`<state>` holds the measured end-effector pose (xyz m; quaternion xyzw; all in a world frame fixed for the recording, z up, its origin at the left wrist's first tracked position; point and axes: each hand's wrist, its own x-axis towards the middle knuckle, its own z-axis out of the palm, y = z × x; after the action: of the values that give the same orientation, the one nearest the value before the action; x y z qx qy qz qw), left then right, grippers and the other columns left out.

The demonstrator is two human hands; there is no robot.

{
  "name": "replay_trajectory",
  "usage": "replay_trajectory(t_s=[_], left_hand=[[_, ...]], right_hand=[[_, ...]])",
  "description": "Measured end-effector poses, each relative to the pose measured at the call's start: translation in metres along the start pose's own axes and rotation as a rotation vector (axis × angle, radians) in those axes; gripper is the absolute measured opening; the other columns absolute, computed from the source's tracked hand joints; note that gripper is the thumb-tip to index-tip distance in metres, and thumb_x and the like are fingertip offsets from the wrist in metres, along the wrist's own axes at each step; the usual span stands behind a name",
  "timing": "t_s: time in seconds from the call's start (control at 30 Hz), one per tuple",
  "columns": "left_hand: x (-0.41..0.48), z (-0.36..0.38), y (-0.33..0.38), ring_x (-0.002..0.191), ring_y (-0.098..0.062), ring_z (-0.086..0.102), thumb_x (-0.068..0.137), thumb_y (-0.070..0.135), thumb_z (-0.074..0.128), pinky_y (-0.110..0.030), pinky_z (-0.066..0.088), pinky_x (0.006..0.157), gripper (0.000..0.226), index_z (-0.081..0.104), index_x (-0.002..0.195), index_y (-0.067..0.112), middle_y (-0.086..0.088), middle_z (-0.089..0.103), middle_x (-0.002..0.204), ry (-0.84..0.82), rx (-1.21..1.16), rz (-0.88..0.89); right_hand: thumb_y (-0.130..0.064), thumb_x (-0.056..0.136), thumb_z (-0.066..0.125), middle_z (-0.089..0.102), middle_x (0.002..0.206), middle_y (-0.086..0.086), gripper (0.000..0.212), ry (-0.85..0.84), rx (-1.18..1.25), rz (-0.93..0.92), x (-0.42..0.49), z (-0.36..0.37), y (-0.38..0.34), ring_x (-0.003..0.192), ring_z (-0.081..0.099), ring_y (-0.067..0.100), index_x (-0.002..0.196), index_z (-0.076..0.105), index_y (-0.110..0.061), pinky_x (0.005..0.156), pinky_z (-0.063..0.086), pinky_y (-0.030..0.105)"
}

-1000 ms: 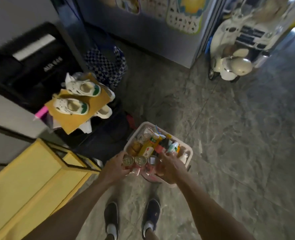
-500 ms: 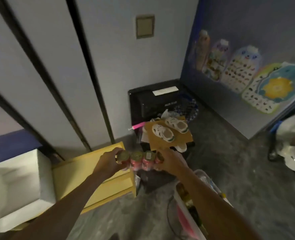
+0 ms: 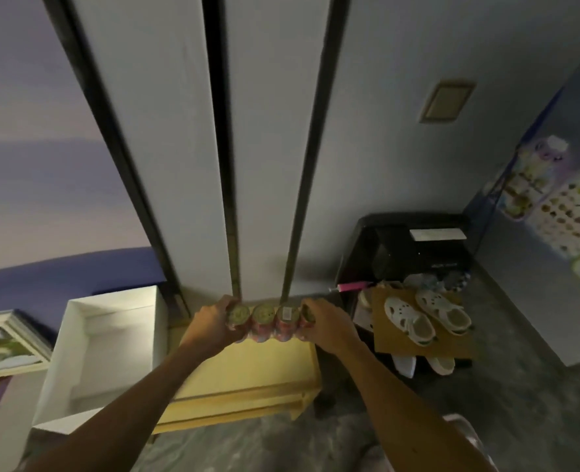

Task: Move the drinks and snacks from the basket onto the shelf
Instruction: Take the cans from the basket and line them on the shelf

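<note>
Pale wall panels split by dark vertical strips fill the head view I am watching. At their foot sits the low yellow shelf [image 3: 247, 376], with an open white box [image 3: 104, 352] just beside it on the left and a black unit [image 3: 401, 247] to its right.

I see the row of cans [image 3: 270, 321] with four tops showing, pink-sided and seemingly wrapped as one pack. It is held over the back part of the shelf's top, near the wall. Its long axis runs left to right, roughly parallel to the wall and to the shelf's front edge.

I judge the coming move to be a straight lowering onto the shelf top beneath. Whether the pack already touches it I cannot tell.

Neither hand is nearer, as one holds each end. The left hand [image 3: 213, 327] is curled round the left end can, and the right hand [image 3: 326, 327] grips the right end can likewise.

What I take for the basket [image 3: 460, 420] shows only as a pale rim at the bottom right, well apart from the cans.
</note>
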<state>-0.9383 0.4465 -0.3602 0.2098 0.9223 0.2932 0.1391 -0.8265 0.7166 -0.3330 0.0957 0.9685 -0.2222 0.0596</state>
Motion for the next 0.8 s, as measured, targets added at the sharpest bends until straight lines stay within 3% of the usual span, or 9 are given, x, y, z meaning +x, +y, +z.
replay_trajectory(t_s=[0.13,0.37,0.53,0.67,0.8], left_hand=[[0.027,0.022,-0.009,0.095,-0.015,0.073,0.076,0.054,0.087,-0.035,0.062,0.081,0.060,0.060,0.125,0.032,0.009,0.074,0.107,-0.007,-0.013,-0.067],[0.081,0.096,-0.066,0.097,-0.021,0.074,0.071,0.047,0.092,-0.042,0.063,0.079,0.061,0.061,0.123,0.037,0.005,0.077,0.107,0.011,-0.069,-0.196],[0.101,0.140,-0.098,0.092,-0.021,0.072,0.072,0.040,0.096,-0.034,0.059,0.075,0.063,0.065,0.124,0.026,0.001,0.077,0.104,0.024,-0.120,-0.209],[0.107,0.164,-0.116,0.093,-0.024,0.072,0.073,0.040,0.097,-0.038,0.060,0.076,0.067,0.065,0.129,0.024,-0.002,0.078,0.107,0.019,-0.118,-0.215],[0.109,0.171,-0.118,0.092,-0.024,0.071,0.072,0.032,0.099,-0.033,0.055,0.074,0.064,0.066,0.126,0.024,0.003,0.076,0.104,0.015,-0.102,-0.252]], right_hand=[[-0.050,0.086,0.082,0.071,0.120,-0.008,0.051,-0.058,0.013,0.007,0.041,0.014,0.014,0.109,0.071,0.016,0.128,0.060,-0.032,0.096,0.059,0.043],[-0.044,0.090,0.079,0.072,0.112,-0.011,0.038,-0.141,-0.016,0.001,0.111,0.097,0.073,0.103,0.072,0.009,0.123,0.060,-0.039,0.091,0.061,0.036],[-0.041,0.087,0.083,0.067,0.128,-0.009,0.050,-0.174,-0.041,0.018,0.139,0.153,0.108,0.119,0.065,0.014,0.132,0.059,-0.038,0.099,0.058,0.036],[-0.037,0.091,0.081,0.062,0.143,-0.001,0.059,-0.181,-0.067,0.008,0.144,0.168,0.116,0.133,0.058,0.022,0.144,0.057,-0.029,0.109,0.051,0.037],[-0.038,0.094,0.079,0.055,0.151,0.000,0.065,-0.195,-0.084,0.030,0.142,0.184,0.121,0.139,0.054,0.023,0.151,0.048,-0.034,0.110,0.052,0.039]])
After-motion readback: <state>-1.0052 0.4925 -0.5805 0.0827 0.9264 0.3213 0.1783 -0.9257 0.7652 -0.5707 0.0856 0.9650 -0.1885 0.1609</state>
